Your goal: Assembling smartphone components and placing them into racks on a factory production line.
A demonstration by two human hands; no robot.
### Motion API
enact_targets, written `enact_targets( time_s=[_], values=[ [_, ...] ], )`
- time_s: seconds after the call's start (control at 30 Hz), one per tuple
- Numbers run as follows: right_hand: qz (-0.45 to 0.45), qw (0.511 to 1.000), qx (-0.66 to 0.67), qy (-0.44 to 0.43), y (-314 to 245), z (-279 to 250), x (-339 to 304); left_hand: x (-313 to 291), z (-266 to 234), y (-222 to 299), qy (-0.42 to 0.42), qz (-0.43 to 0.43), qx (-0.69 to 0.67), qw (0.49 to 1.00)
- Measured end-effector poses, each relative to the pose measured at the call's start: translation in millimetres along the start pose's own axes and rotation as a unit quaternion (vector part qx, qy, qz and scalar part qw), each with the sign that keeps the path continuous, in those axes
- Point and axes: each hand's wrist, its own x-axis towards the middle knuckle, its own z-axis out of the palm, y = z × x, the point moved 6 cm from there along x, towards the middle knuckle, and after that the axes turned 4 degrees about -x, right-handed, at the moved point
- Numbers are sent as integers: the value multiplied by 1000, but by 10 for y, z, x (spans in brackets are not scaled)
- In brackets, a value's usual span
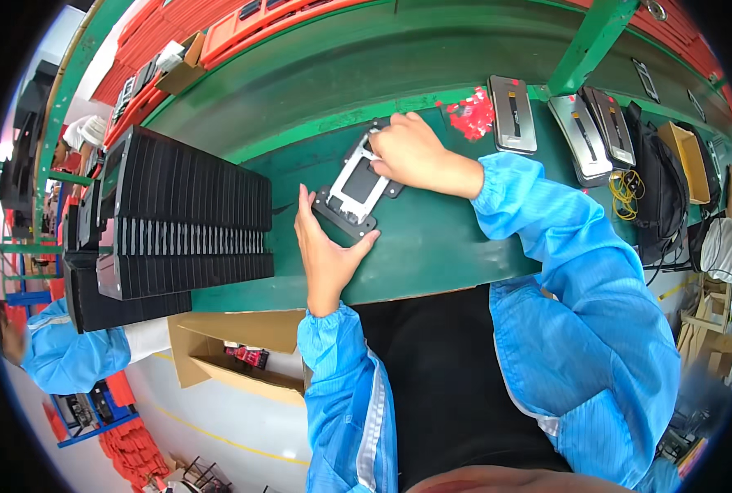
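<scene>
2 hands (328,259), silver frame (348,174) on black fixture (352,227)

The right hand (411,149) hides the upper end of the phone-shaped frame (356,185). The surface (440,238) conceals part of the cardboard box (267,329), whose red contents (247,356) are too small to identify. The dark rim cuts off a person (721,251) at right.

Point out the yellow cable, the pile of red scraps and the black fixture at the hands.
Yellow cable (626,195): head view, middle of its tangle.
Pile of red scraps (473,117): head view, middle of the pile.
Black fixture (343,223): head view, its end nearest the person.
</scene>
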Motion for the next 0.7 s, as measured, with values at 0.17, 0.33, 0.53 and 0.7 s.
enact_targets(
  time_s=[0.17,0.33,0.53,0.7],
  values=[
    [-14,998,-41,-50,-122,86,-73,11,1,-9,5,38,9,999],
    [6,987,39,-156,6,18,-145,94,85,65,-49,99,126,986],
    [16,1000,13,-17,701,-604,-459,154,-39,114,-108,55,133,984],
    [152,953,-252,76,1250,-805,-1433,27,-2,451,6,119,136,983]
  ],
)
